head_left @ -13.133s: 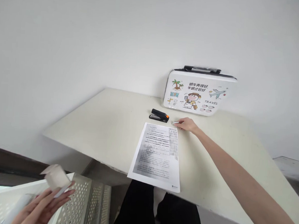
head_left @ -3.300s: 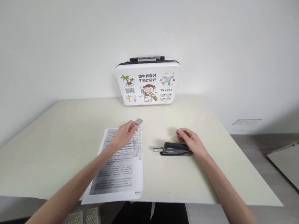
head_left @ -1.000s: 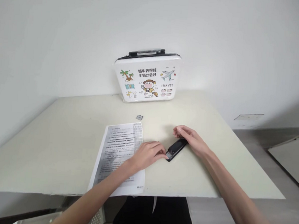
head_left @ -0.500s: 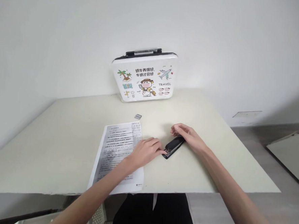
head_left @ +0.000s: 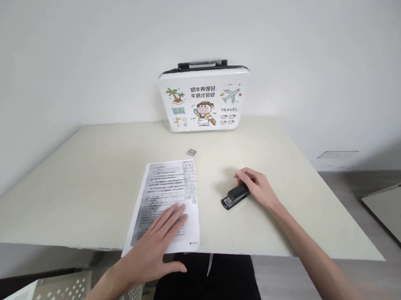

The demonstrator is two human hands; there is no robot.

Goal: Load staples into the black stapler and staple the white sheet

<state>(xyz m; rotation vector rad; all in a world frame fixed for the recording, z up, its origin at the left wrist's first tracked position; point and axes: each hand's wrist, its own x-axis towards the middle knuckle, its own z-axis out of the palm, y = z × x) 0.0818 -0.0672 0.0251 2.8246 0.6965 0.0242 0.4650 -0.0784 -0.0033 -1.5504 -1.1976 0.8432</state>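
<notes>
Printed paper lies at the front of the table, its near edge reaching the table's edge. Over its lower part is my left hand, fingers stretched out and thumb spread, holding nothing. To the right, my right hand is closed around the back end of a black stapler. The stapler rests on the table with its front pointing toward the paper. Beyond the paper's top edge lies a small grey block of staples.
A white case with cartoon prints and a black handle stands at the back of the table, against the wall. Below the front edge at left is a perforated white basket.
My left hand has left the stapler's front end and moved left and nearer, onto the paper, with fingers spread. My right hand has closed on the stapler's rear. The view has shifted slightly.
</notes>
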